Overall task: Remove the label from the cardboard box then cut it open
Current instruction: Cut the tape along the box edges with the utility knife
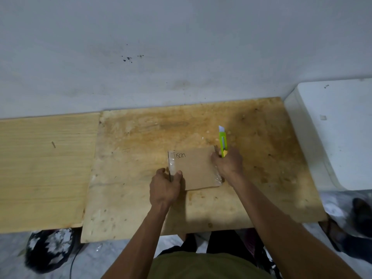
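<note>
A small flat brown cardboard box (196,169) lies on the plywood board (141,198), with handwriting near its far left corner and clear tape along its left and right edges. My left hand (165,188) grips the box's near left corner, thumb on top. At the box's right edge my right hand (228,163) is closed around a green and yellow utility knife (223,142). The knife points away from me with its blade out past the box's far right corner. I see no separate label on the box.
The stained plywood board sits beside a paler wooden board (44,170) on the left. A white block (338,133) stands at the right against the grey wall. Below the near edge lie a black and white bag (50,248) and dark shoes (360,218).
</note>
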